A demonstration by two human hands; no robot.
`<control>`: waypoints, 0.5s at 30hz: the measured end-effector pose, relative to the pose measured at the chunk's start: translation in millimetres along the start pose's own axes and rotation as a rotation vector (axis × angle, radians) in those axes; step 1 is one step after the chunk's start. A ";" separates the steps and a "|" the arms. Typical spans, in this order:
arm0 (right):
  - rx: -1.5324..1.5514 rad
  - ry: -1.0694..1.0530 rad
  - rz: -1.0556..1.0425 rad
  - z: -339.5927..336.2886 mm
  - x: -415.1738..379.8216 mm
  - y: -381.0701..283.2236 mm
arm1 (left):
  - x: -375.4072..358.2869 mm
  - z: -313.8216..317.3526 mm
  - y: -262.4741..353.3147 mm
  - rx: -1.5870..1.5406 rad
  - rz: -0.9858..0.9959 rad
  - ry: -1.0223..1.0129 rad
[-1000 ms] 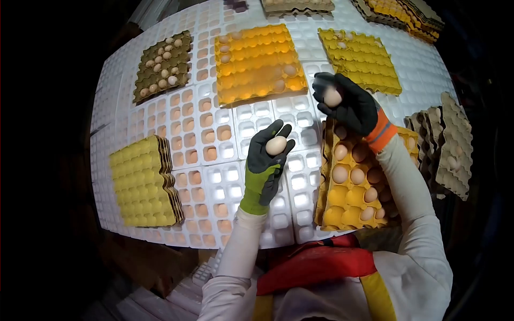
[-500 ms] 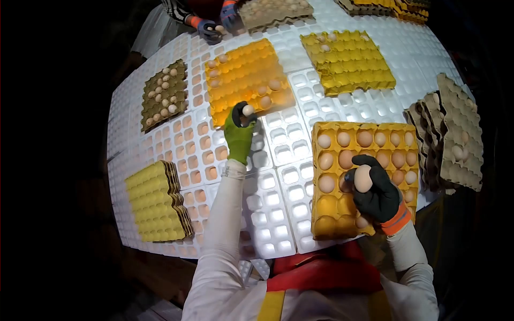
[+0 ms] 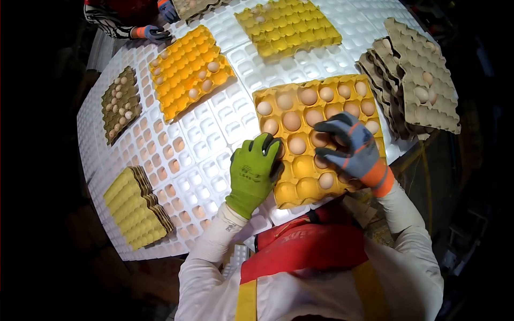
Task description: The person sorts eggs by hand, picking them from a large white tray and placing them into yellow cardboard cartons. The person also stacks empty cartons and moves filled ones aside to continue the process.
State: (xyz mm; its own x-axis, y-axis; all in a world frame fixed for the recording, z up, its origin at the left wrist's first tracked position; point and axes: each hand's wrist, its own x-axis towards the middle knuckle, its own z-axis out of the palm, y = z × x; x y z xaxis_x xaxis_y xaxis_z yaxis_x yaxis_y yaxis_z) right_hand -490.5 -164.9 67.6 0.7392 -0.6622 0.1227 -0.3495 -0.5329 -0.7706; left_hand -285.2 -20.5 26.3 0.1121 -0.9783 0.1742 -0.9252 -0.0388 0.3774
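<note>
My left hand (image 3: 252, 172), in a green glove with dark fingertips, has its fingers curled round an egg (image 3: 280, 149) at the left edge of the yellow egg tray (image 3: 285, 190); the fingers partly hide the egg. Over the middle right of this tray is my right hand (image 3: 350, 147), in a blue-grey glove with an orange cuff, thumb and fingers apart and nothing held between them. Eggs such as one near its thumb (image 3: 321, 161) sit in the cells below. Several cells at the tray's lower left hold no egg.
An orange tray (image 3: 184, 69) with several eggs lies upper left, a yellow-green tray (image 3: 292, 27) behind. Grey trays (image 3: 428, 80) are stacked right, yellow ones (image 3: 134, 208) lower left. A brown tray (image 3: 120, 101) holds eggs. Another person's gloved hand (image 3: 153, 34) is at the far left.
My left hand has come from the orange tray to the near yellow tray. The right hand has let go of its egg and opened. The whole view has shifted.
</note>
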 end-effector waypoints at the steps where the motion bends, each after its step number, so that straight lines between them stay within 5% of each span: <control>1: -0.360 -0.079 -0.111 11.5 9.2 -11.1 | 0.5 3.7 3.8 0.050 -0.016 -0.019; 3: -0.757 -0.190 -0.245 29.7 20.1 -13.6 | -3.4 9.7 8.2 0.050 -0.054 -0.047; 5: -0.828 -0.275 -0.289 51.0 24.5 -2.6 | -3.3 3.0 8.1 -0.004 -0.087 -0.050; 8: -0.170 -0.124 -0.187 21.9 13.2 8.8 | -14.9 0.0 -6.9 -0.820 -0.452 0.073; 10: 0.564 -0.270 0.348 0.5 3.1 8.8 | -15.4 -8.9 -18.6 -1.377 -0.512 0.222; 12: 1.141 -0.299 0.473 -12.0 -2.3 13.9 | -2.5 -19.9 -19.1 -1.204 -0.493 0.185; 15: 1.172 -0.229 0.381 -1.9 2.7 13.3 | 32.7 -20.4 -9.9 -0.190 -0.212 0.012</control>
State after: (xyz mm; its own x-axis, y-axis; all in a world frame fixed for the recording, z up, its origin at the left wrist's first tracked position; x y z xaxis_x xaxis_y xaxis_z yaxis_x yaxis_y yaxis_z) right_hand -494.3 -174.7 58.9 0.8278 -0.5020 -0.2504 0.0721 0.5379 -0.8399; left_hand -265.0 -48.0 46.8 0.3010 -0.9499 0.0837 -0.7963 -0.2021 0.5702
